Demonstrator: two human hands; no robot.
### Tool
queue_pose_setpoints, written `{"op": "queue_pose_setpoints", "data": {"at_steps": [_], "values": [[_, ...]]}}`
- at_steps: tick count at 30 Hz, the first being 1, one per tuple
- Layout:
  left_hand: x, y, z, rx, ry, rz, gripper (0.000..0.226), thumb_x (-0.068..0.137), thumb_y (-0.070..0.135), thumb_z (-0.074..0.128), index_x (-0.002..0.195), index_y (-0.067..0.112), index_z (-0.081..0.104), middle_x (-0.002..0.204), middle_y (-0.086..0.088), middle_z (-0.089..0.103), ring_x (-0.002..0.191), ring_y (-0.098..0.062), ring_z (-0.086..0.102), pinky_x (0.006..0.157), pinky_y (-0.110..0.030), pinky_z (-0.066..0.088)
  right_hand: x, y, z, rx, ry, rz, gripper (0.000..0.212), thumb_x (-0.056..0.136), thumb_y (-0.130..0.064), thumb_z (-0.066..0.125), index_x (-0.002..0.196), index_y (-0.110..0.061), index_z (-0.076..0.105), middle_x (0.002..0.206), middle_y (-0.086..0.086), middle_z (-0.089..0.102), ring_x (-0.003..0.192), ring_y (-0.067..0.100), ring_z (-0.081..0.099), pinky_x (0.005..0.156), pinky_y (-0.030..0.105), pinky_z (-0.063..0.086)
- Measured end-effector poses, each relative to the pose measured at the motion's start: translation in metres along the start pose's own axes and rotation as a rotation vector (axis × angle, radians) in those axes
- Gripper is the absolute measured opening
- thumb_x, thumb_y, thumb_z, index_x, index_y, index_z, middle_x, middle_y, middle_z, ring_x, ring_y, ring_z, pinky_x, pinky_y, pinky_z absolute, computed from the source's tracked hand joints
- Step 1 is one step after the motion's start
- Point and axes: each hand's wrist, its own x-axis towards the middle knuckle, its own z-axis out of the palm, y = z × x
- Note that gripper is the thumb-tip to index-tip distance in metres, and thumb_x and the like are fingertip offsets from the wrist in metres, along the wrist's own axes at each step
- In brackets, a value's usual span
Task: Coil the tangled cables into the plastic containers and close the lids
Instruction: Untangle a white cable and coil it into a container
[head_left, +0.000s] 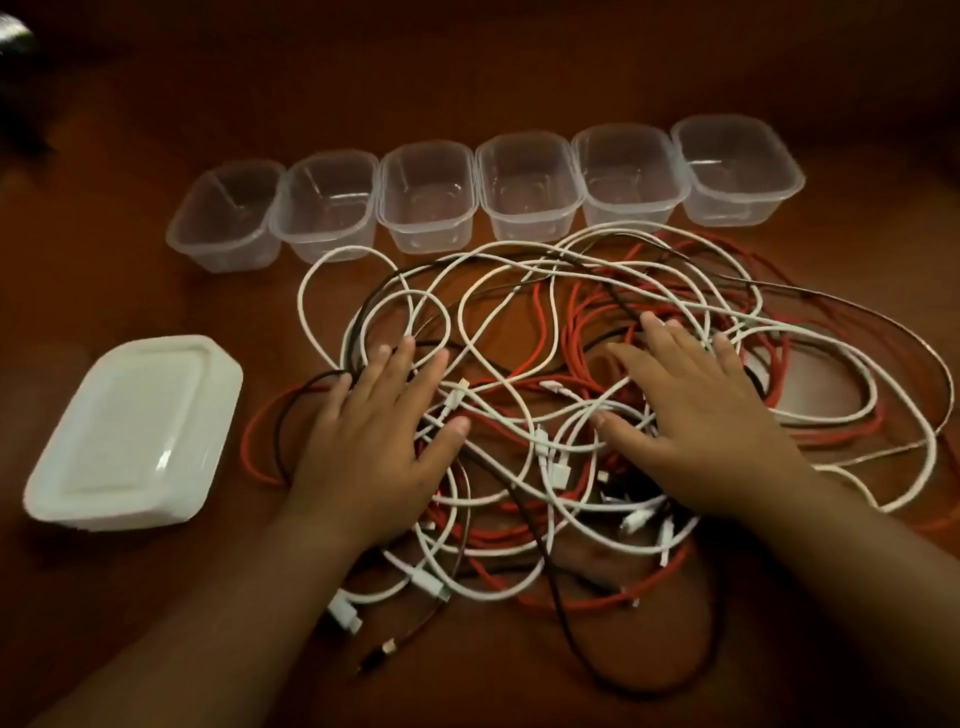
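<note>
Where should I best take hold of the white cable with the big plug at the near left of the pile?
Probably pinch the white cable by its plug, coming from the near left. That end lies free at the edge of the tangle, outside the crossing loops, so it can be followed inward.

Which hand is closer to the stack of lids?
Left. The left hand lies on the cable tangle just right of the lid stack; the right hand is farther right.

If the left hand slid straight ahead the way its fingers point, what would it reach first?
The left hand already rests on the cable tangle, so more white cable loops come first; past those, probably the third clear container from the left, though the line is approximate.
</note>
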Motion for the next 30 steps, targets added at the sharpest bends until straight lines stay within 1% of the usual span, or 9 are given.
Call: {"op": "queue_pose_setpoints", "data": {"at_steps": [8,12,14,17,19,21,25,28,30], "values": [[-0.001,0.0,0.0,-0.01,0.077,0.011,0.066,0.097,0.065,0.031,0.156,0.042,0.012,0.166,0.009,0.005,0.153,-0.012,0.003,0.123,-0.043,0.008,-0.008,0.001,0.005,0.045,0.134,0.016,0.081,0.091,-0.07,0.036,0.156,-0.026,0.016,0.165,0.006,0.008,0.152,0.02,0.006,0.121,0.043,-0.001],[-0.008,0.005,-0.003,-0.022,0.25,0.053,0.065,0.095,0.059,0.045,0.153,0.034,0.029,0.164,0.001,0.022,0.151,-0.019,0.017,0.12,-0.045,0.017,-0.017,-0.003,0.004,0.149,0.283,0.023,0.075,0.093,-0.058,0.049,0.152,-0.016,0.03,0.16,0.011,0.025,0.148,0.026,0.021,0.12,0.042,0.016],[-0.013,0.007,-0.006,0.001,0.383,0.142,0.055,0.094,0.051,0.053,0.144,0.031,0.046,0.154,0.001,0.04,0.144,-0.02,0.033,0.114,-0.045,0.025,-0.022,-0.004,0.005,0.183,0.369,0.005,0.068,0.093,-0.054,0.048,0.145,-0.012,0.041,0.152,0.011,0.039,0.142,0.029,0.032,0.117,0.042,0.028],[-0.02,0.009,-0.012,0.05,0.496,0.37,0.028,0.091,0.038,0.062,0.116,0.029,0.068,0.124,0.005,0.062,0.119,-0.016,0.054,0.098,-0.043,0.04,-0.027,-0.003,0.009,0.227,0.467,-0.021,0.05,0.094,-0.043,0.054,0.132,-0.01,0.051,0.134,0.009,0.052,0.127,0.025,0.045,0.107,0.038,0.038],[-0.02,0.017,-0.02,0.06,0.457,0.515,0.018,0.091,0.035,0.061,0.104,0.028,0.071,0.107,0.009,0.067,0.103,-0.011,0.06,0.089,-0.041,0.047,-0.027,-0.003,0.01,0.249,0.491,-0.033,0.04,0.095,-0.039,0.057,0.125,-0.012,0.053,0.124,0.006,0.053,0.116,0.02,0.045,0.097,0.032,0.038],[-0.021,0.031,-0.025,0.012,0.379,0.626,0.02,0.09,0.032,0.06,0.104,0.025,0.072,0.1,0.008,0.07,0.094,-0.01,0.063,0.081,-0.037,0.053,-0.025,-0.001,0.01,0.259,0.482,-0.039,0.033,0.095,-0.039,0.056,0.118,-0.015,0.053,0.115,0.001,0.051,0.107,0.014,0.043,0.09,0.028,0.036],[-0.017,0.057,-0.022,0.172,0.184,0.727,0.033,0.09,0.03,0.061,0.123,0.032,0.066,0.114,0.006,0.063,0.101,-0.012,0.058,0.074,-0.029,0.043,-0.024,0.0,0.009,0.335,0.457,-0.055,0.02,0.095,-0.041,0.057,0.103,-0.024,0.052,0.104,-0.006,0.047,0.099,0.013,0.045,0.081,0.027,0.036],[-0.013,0.065,-0.024,0.22,0.212,0.792,0.019,0.088,0.029,0.066,0.106,0.027,0.072,0.105,0.001,0.061,0.093,-0.018,0.058,0.068,-0.028,0.037,-0.024,0.002,0.003,0.514,0.417,-0.041,0.014,0.096,-0.036,0.057,0.099,-0.021,0.057,0.097,-0.005,0.054,0.088,0.013,0.053,0.067,0.025,0.038],[-0.013,0.068,-0.027,0.2,0.225,0.795,0.015,0.087,0.029,0.066,0.1,0.025,0.073,0.104,0.002,0.061,0.091,-0.017,0.057,0.068,-0.029,0.04,-0.027,0.006,-0.005,0.696,0.429,-0.04,0.011,0.098,-0.029,0.055,0.096,-0.02,0.06,0.093,-0.003,0.058,0.086,0.014,0.057,0.066,0.026,0.04]]}}
